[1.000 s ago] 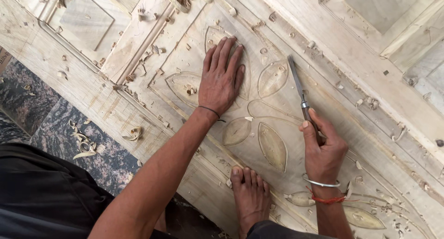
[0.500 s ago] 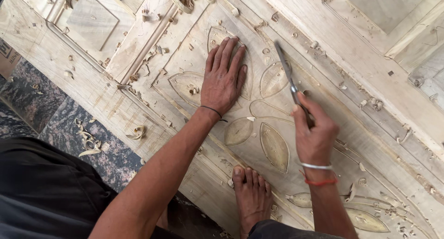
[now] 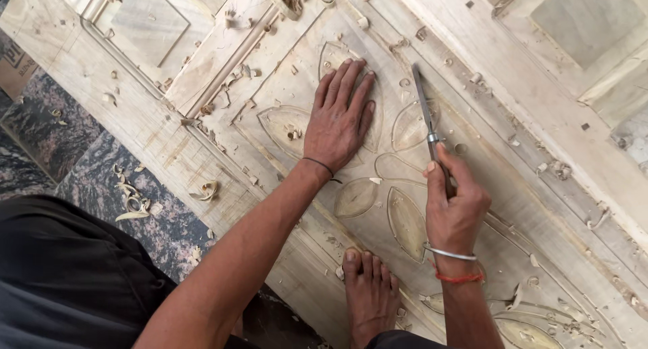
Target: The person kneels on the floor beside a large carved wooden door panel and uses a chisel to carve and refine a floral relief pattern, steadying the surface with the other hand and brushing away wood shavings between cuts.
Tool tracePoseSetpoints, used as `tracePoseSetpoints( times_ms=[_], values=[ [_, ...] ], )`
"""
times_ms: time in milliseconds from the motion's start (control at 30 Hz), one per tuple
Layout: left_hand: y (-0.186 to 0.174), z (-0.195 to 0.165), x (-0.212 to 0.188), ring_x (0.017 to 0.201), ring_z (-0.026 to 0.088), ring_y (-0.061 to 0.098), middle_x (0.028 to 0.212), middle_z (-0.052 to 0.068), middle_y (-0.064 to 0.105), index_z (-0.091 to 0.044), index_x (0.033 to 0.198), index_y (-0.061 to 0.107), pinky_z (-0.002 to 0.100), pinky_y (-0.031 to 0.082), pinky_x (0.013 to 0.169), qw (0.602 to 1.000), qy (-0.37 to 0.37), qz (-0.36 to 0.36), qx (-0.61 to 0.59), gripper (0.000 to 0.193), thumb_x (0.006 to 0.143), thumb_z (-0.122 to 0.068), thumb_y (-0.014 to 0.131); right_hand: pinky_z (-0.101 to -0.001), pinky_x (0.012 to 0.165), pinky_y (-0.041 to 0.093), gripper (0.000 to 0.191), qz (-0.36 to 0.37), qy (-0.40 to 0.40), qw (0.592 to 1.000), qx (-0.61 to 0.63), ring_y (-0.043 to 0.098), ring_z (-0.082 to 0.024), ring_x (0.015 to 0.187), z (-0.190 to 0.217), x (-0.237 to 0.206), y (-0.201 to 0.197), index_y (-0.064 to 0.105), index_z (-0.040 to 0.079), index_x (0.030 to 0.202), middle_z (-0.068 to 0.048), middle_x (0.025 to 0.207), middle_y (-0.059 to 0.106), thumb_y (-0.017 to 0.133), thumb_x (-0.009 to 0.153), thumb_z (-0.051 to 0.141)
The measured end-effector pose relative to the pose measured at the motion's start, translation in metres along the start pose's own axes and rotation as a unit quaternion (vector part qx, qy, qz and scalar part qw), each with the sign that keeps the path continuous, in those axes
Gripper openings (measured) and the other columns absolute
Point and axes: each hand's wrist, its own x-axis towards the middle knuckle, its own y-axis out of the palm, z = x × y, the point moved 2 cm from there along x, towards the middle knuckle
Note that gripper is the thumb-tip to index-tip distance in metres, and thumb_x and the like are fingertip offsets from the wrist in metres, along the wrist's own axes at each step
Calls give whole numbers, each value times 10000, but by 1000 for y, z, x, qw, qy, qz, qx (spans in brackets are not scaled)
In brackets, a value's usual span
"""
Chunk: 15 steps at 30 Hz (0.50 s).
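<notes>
Left hand (image 3: 339, 123) flat, fingers spread, right hand (image 3: 453, 204) fisted — thumb up

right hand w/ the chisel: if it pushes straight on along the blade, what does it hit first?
The right hand aims the chisel up the carved wooden panel. The tip already seems to rest on bare wood beside a carved petal; beyond that, probably the panel's raised border.

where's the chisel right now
In the head view the chisel is right of centre, gripped in the right hand, its blade on the carved wooden panel beside the flat left hand.
</notes>
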Motion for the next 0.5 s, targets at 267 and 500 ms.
tracePoseSetpoints(
  times_ms=[267, 500],
  values=[
    [1, 1, -1, 1543, 270, 305, 1628, 110, 377, -76, 1529, 459, 446, 201, 1313, 1000, -4, 4, -3, 480, 1105, -302, 480, -284, 705, 556, 294, -26, -77, 997, 7, 705, -126, 859, 7, -8, 2, 691, -22, 1314, -147, 1033, 759, 677, 1022, 7],
    [1, 2, -1, 1545, 271, 311, 1621, 113, 384, -74, 1519, 466, 449, 201, 1316, 1000, -3, 8, -6, 473, 1101, -294, 491, -285, 700, 552, 289, -17, -42, 999, 8, 690, -124, 833, 6, -10, 3, 694, -19, 1307, -143, 1005, 753, 668, 1023, 26]
  ],
)
